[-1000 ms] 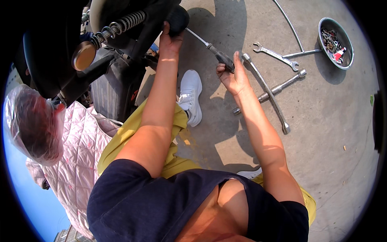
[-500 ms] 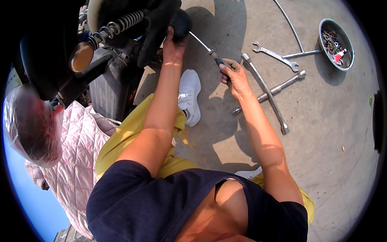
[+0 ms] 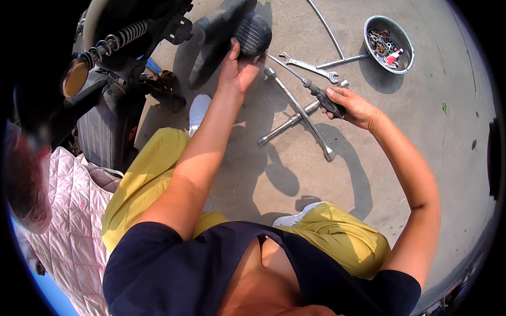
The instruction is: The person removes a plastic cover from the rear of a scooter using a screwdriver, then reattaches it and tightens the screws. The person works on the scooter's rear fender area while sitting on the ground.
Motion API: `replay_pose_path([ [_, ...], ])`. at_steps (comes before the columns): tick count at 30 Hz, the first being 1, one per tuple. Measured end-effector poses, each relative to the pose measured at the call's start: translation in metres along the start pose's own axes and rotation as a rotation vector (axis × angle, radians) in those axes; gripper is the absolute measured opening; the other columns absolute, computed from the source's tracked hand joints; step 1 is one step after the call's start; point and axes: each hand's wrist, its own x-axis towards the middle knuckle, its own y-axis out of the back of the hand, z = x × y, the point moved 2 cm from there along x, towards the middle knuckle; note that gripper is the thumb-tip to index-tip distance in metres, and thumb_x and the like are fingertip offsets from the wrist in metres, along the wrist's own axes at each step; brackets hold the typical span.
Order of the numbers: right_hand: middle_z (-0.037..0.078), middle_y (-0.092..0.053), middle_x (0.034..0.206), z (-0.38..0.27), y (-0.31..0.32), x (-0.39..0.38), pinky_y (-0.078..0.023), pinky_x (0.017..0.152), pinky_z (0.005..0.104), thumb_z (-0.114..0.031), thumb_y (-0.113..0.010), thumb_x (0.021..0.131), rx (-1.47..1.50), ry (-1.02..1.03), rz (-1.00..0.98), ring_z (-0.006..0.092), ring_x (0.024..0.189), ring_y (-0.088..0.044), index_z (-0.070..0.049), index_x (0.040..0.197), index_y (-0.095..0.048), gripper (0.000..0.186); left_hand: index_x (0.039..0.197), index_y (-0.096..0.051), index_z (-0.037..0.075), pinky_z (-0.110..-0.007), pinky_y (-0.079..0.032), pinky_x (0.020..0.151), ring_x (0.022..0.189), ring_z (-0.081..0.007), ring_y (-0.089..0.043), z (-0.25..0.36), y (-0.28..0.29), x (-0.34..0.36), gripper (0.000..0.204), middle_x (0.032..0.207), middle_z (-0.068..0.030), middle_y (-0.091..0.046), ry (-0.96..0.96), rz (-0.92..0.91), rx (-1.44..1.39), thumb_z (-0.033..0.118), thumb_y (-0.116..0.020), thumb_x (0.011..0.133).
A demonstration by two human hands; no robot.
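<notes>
Clear of vehicle, black guard is now drawn rightward, seemingly freed; lower end is held in cupped left hand, thumb up its side. Screwdriver is gripped in curled right hand, tip pointed toward guard. Cross wrench is seen beneath, bowl beyond.

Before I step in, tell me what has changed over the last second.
The left hand has drawn the black cover rightward, away from the motorbike. The right hand has swung right with the screwdriver. Nothing was let go. The cross wrench, flat wrench and metal bowl stayed put.
</notes>
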Motion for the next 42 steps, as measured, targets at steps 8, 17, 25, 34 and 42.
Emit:
replay_pose_path([
  [8, 0.011, -0.058, 0.107, 0.115, 0.022, -0.167, -0.046, 0.088, 0.0342, -0.023, -0.065, 0.086, 0.405, 0.261, 0.465, 0.02, 0.099, -0.056, -0.001, 0.118, -0.048, 0.042, 0.113, -0.056, 0.013, -0.041, -0.039, 0.096, 0.115, -0.0181, -0.048, -0.131, 0.028, -0.022, 0.041, 0.117, -0.0029, -0.057, -0.093, -0.22, 0.736, 0.003, -0.072, 0.077],
  [17, 0.013, -0.059, 0.114, 0.191, 0.002, -0.202, -0.044, 0.092, 0.0328, -0.009, -0.062, 0.086, 0.25, 0.712, 1.152, 0.0206, 0.107, -0.054, -0.004, 0.105, -0.056, 0.021, 0.114, -0.056, 0.013, -0.041, -0.04, 0.096, 0.115, -0.0186, -0.048, -0.215, 0.074, -0.084, 0.041, 0.117, -0.0036, -0.056, 0.032, -0.285, 1.22, 0.002, -0.07, 0.077],
  [25, 0.011, -0.062, 0.095, 0.142, -0.023, -0.23, -0.049, 0.076, 0.0289, -0.019, -0.054, 0.093, -0.088, 0.743, 1.207, 0.016, 0.084, -0.06, 0.001, 0.127, -0.039, 0.042, 0.114, -0.056, 0.012, -0.042, -0.041, 0.097, 0.115, -0.0191, -0.048, -0.204, 0.082, -0.095, 0.041, 0.117, -0.0042, -0.056, 0.072, -0.283, 1.361, 0.0, -0.069, 0.077],
  [34, 0.007, -0.055, 0.079, 0.172, 0.015, -0.221, -0.045, 0.043, 0.0226, -0.021, -0.055, 0.092, 0.436, 0.51, 1.037, 0.0102, 0.057, -0.055, 0.005, 0.123, -0.041, 0.043, 0.115, -0.055, 0.011, -0.042, -0.042, 0.097, 0.115, -0.0196, -0.048, -0.199, 0.076, -0.095, 0.042, 0.116, -0.0049, -0.056, 0.063, -0.269, 1.382, -0.002, -0.068, 0.077],
  [42, 0.003, -0.053, 0.077, 0.154, -0.02, -0.131, -0.041, 0.049, 0.025, -0.015, -0.062, 0.088, 0.822, 0.662, 0.536, 0.0087, 0.055, -0.044, 0.002, 0.099, -0.053, 0.022, 0.12, -0.051, 0.01, -0.052, -0.032, 0.108, 0.119, -0.0277, -0.047, -0.24, -0.025, -0.141, 0.043, 0.119, -0.0089, -0.053, 0.407, -0.083, 0.447, -0.002, -0.064, 0.081],
])
